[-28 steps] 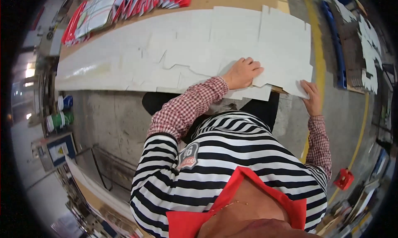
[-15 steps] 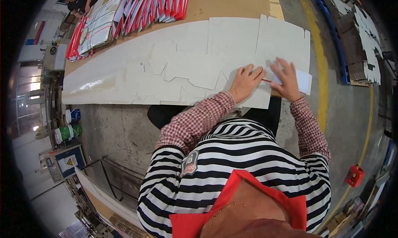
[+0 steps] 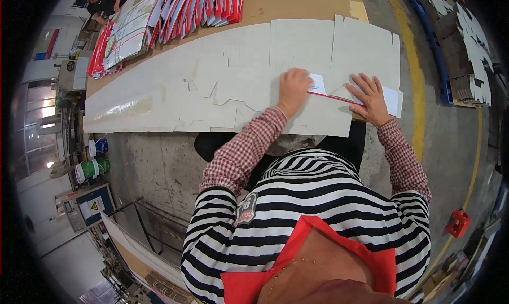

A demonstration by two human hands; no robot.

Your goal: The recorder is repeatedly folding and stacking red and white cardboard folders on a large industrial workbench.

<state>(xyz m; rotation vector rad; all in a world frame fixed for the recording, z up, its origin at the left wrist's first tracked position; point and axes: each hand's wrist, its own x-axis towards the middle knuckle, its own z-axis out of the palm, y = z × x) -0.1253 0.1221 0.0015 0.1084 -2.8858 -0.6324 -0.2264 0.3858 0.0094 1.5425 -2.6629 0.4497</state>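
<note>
- The pale cardboard (image 3: 302, 44) lies across the table (image 3: 297, 4), much as it did half a second ago.
- The left hand (image 3: 295, 91) has shifted left along the cardboard, away from the right hand; its fingers are curled down, and whether they grip the paper cannot be told.
- The right hand (image 3: 373, 99), blurred before, now shows clearly near the cardboard's right edge, fingers spread, resting over the paper without clasping it.
- The white paper (image 3: 317, 84) now shows on the cardboard just beside the left hand, as well as at the right edge; more of its red edge is visible between the hands.
- The red-and-white packets (image 3: 212, 7) remain beyond the cardboard's far edge.
</note>
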